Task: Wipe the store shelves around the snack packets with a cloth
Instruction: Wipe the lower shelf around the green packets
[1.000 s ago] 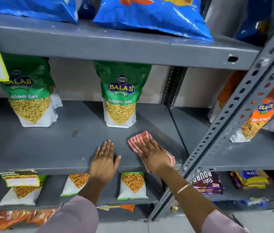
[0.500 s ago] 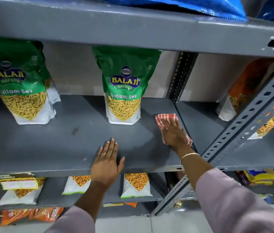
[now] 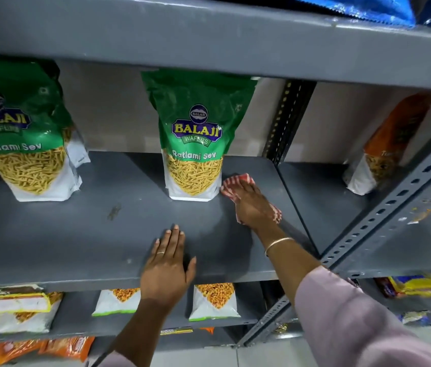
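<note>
A grey metal shelf [image 3: 82, 234] carries two green Balaji sev packets, one in the middle [image 3: 195, 136] and one at the left [image 3: 21, 128], both standing upright. My right hand [image 3: 251, 205] presses a red-and-white striped cloth [image 3: 231, 185] flat on the shelf, right beside the middle packet's lower right corner. My left hand [image 3: 168, 268] lies palm down on the shelf's front edge, fingers apart, holding nothing.
The shelf above [image 3: 209, 41] overhangs close over the packets. A perforated upright post [image 3: 383, 221] stands at the right, with an orange packet [image 3: 389, 144] on the neighbouring shelf. Smaller packets [image 3: 214, 300] fill the shelf below. A dark scuff [image 3: 113, 211] marks the shelf.
My right hand has slid the cloth from the shelf's front edge toward the back, up against the middle packet. The camera has moved closer. My left hand has stayed in place.
</note>
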`<move>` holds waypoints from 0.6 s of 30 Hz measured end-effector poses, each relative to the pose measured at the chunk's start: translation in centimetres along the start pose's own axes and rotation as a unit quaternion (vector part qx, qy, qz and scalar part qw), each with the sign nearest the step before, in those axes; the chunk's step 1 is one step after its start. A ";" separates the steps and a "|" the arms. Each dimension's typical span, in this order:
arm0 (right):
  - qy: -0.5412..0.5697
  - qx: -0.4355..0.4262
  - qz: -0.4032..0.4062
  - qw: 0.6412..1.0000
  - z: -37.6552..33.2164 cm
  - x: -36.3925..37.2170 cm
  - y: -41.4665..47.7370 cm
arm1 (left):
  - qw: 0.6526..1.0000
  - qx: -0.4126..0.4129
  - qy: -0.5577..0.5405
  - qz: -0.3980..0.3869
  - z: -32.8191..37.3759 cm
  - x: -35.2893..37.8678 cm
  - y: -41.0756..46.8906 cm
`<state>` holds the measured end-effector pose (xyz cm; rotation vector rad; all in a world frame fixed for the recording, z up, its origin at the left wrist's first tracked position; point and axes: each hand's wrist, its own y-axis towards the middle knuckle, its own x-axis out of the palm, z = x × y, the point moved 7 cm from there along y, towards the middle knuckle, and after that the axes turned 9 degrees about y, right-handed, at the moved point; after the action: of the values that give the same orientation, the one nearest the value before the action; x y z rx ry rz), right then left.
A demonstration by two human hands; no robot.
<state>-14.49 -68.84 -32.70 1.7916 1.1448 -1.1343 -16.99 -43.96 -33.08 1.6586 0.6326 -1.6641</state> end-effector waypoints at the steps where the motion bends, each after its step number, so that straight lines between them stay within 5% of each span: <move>1: -0.031 0.015 -0.013 0.999 0.5 -0.1 0.8 | 1.000 -0.001 -0.002 0.003 0.0 0.1 0.0; 5: -0.014 0.156 -0.008 0.988 1.8 -1.4 3.6 | 0.998 -0.009 -0.021 0.051 -0.3 -0.3 0.0; 10: -0.046 0.080 -0.080 0.992 1.7 0.3 8.6 | 0.997 -0.010 -0.008 0.079 0.1 -1.1 -0.2; 18: -0.095 0.148 -0.097 0.980 8.5 3.0 13.4 | 0.997 -0.014 0.037 0.059 0.4 -1.3 -0.2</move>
<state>-3.87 -80.14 -37.05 1.7676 1.0987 -1.6288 -17.47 -43.91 -31.84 1.7101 0.5790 -1.5108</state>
